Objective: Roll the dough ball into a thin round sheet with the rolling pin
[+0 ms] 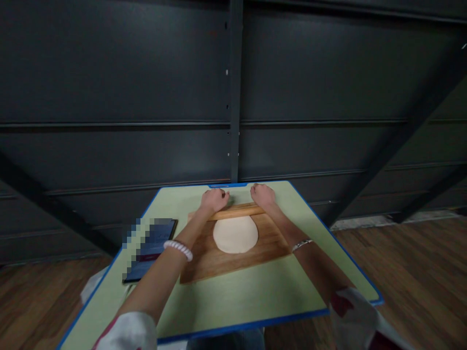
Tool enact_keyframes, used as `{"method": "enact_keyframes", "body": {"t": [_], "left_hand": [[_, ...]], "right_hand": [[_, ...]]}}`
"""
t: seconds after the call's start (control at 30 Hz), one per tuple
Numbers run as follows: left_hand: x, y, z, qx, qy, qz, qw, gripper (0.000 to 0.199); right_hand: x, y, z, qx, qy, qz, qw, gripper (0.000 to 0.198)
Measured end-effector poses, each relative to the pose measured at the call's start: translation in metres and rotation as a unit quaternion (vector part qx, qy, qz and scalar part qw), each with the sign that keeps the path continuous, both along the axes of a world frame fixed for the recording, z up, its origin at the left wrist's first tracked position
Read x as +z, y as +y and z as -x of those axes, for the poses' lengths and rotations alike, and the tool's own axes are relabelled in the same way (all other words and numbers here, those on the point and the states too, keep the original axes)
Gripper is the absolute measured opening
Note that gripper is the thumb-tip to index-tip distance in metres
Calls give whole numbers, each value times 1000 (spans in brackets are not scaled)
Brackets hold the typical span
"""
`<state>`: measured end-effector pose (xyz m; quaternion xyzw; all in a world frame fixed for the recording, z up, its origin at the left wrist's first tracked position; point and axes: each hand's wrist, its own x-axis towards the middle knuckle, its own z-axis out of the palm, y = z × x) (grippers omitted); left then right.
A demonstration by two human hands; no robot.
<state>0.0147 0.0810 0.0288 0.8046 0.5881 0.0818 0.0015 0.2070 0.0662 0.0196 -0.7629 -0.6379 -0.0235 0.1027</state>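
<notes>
A wooden rolling pin (239, 212) lies across the far edge of a flat, round sheet of pale dough (235, 235). The dough rests on a brown wooden board (204, 262). At the pin's left end is my left hand (215, 199), fingers curled and its heel over the pin. My right hand (263, 195) is curled in the same way at the right end. Both pin ends are partly hidden under my hands and wrists.
The board sits on a pale green table (233, 304) with a blue edge. To the left of the board lies a tablet (156, 243), partly pixelated. A dark panelled wall (146, 87) rises behind the table, and wooden flooring (412, 262) shows on both sides.
</notes>
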Motion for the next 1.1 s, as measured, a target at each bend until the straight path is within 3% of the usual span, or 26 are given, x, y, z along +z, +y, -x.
{"method": "enact_keyframes", "body": {"t": [0.17,0.4,0.53,0.73,0.87,1.1], "left_hand": [[-4,-4,2,-27,13,-37,999,47],[-13,-12,5,-19,3,101,995,59],[-10,-29,7,-37,23,128,991,56],[-11,-62,15,-92,42,20,995,45],[-19,-79,20,-83,30,-30,996,45],[-20,-107,30,-111,-9,-70,991,46]], "right_hand": [[-8,1,-3,32,14,45,998,42],[-13,-35,-4,185,-40,57,980,40],[-14,-67,0,185,-53,31,981,44],[-20,-105,13,151,-49,-61,985,46],[-22,-130,22,127,-43,-87,987,48],[-25,-171,28,171,-54,-153,972,43]]}}
